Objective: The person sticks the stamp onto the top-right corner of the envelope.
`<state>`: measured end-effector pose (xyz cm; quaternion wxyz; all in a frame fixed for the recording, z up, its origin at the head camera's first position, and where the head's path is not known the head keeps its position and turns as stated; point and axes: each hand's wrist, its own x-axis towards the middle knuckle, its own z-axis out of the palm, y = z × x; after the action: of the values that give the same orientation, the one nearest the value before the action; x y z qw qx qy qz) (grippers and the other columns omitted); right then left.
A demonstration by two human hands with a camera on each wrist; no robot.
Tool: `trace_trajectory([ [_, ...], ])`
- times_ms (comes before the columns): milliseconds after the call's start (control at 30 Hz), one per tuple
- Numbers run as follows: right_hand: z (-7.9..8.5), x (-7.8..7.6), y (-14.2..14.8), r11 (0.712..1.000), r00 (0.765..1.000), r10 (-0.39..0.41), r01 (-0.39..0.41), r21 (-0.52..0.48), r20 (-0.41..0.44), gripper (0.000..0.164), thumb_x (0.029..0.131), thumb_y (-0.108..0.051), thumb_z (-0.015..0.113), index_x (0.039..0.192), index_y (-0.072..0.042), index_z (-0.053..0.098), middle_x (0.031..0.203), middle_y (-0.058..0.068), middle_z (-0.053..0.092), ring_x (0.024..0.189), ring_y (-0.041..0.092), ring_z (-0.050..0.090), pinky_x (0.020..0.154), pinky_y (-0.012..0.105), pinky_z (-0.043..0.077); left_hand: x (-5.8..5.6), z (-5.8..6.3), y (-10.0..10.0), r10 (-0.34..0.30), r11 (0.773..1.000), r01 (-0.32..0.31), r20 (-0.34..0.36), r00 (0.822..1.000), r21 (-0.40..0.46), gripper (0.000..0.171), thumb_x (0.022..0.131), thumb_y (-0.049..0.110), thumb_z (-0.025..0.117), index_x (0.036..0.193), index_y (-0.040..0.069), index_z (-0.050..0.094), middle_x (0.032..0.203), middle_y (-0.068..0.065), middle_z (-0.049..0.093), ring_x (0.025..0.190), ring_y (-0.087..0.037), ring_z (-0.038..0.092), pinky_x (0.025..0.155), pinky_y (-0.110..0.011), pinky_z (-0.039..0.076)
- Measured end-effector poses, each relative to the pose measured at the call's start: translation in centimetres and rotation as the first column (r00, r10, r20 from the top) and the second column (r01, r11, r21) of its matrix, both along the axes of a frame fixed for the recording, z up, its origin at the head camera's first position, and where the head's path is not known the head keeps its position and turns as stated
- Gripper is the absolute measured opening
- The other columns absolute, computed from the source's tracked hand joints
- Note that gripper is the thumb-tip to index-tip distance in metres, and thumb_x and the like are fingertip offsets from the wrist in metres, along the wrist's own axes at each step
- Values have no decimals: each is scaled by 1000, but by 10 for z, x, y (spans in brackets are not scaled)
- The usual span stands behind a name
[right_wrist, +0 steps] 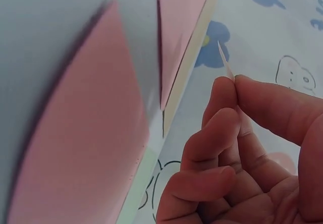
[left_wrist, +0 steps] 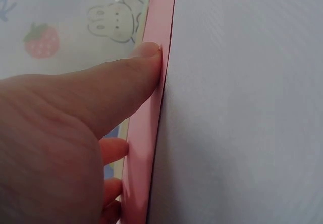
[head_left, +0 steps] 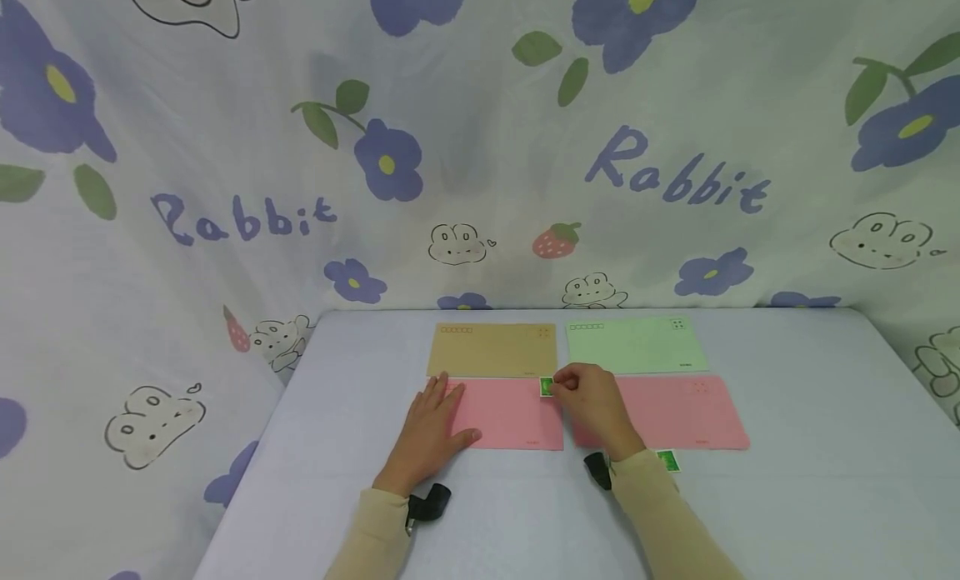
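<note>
My left hand (head_left: 427, 434) rests flat on the left part of a pink envelope (head_left: 510, 420), fingers spread. In the left wrist view its thumb (left_wrist: 144, 57) touches the envelope near the front edge. Between the thumb and index finger of my right hand (head_left: 600, 407) is pinched a small green postage stamp (head_left: 546, 387) with a white border. It is at the envelope's upper right corner. The right wrist view shows this stamp (right_wrist: 225, 61) edge-on, held up from the paper; its face is hidden there.
Behind lie a brown envelope (head_left: 491, 351) and a light green envelope (head_left: 637, 347). A second pink envelope (head_left: 675, 413) lies partly under my right hand. Another green stamp (head_left: 667, 461) sits beside my right sleeve on the white table (head_left: 810, 505). A printed cloth (head_left: 480, 147) hangs behind.
</note>
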<state>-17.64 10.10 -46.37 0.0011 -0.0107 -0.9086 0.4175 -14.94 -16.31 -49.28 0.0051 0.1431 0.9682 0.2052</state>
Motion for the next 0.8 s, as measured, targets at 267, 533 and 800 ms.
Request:
trace_trajectory([
  [267, -4, -4, -4, 999, 1000, -18, 17, 28, 18, 9, 80, -18, 68, 85, -10, 69, 71, -3, 61, 63, 13, 52, 55, 25, 44, 1, -1, 0, -4, 1000, 4, -23, 1000, 14, 76, 80, 47, 67, 139, 7, 42, 151, -17, 21, 140, -33, 14, 112, -51, 13],
  [533, -4, -7, -5, 999, 998, -27, 24, 42, 65, 10, 80, -18, 67, 86, -10, 69, 71, -2, 60, 64, 13, 52, 55, 25, 43, 0, -1, 0, 1, 1000, -1, -17, 1000, -5, 77, 80, 48, 66, 140, 8, 41, 151, -17, 21, 140, -33, 13, 112, -51, 13],
  [800, 0, -11, -3, 997, 996, -3, -3, 76, 86, 11, 78, -17, 69, 85, -9, 69, 75, -1, 63, 69, 14, 56, 59, 28, 47, 1, 0, 1, 3, 1000, -3, -17, 1000, 0, 77, 80, 48, 67, 140, 8, 41, 151, -17, 21, 140, -33, 13, 112, -51, 13],
])
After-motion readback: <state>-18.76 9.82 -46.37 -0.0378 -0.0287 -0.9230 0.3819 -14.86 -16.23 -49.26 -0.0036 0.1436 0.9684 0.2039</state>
